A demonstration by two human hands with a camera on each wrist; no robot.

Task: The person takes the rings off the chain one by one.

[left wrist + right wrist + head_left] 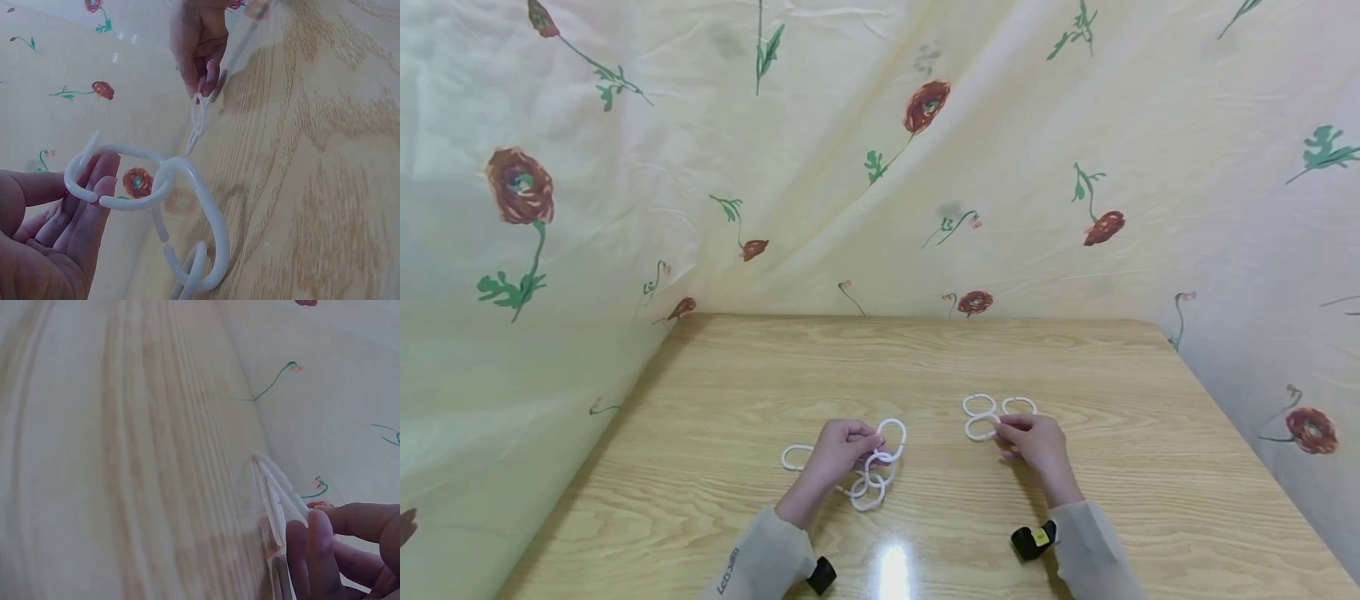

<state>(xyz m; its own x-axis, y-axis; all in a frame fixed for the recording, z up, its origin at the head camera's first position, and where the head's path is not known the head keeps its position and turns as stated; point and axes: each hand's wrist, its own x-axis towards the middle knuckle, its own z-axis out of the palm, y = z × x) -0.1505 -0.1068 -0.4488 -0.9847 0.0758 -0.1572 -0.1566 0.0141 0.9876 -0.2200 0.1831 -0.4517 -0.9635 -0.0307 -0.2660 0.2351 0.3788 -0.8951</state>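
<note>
My left hand point(838, 454) pinches the top ring of a chain of white plastic rings point(892, 432) between thumb and fingers. Several linked rings hang below it, the lower ones close over the wooden table. In the left wrist view the linked ring point(215, 219) shows a small gap in its loop. My right hand point(1037, 442) pinches a white plastic ring point(979, 428) at its right edge. Just beyond that ring lie two more, one white ring point(978, 405) at the left and another ring point(1019, 403) at the right, near the fingertips.
A white ring point(793, 457) shows left of my left hand, partly hidden by it. The light wooden table point(925, 358) ends at the back and sides against a hanging cloth point(820, 150) with red flowers. A black wrist camera point(1032, 540) sits at the right sleeve.
</note>
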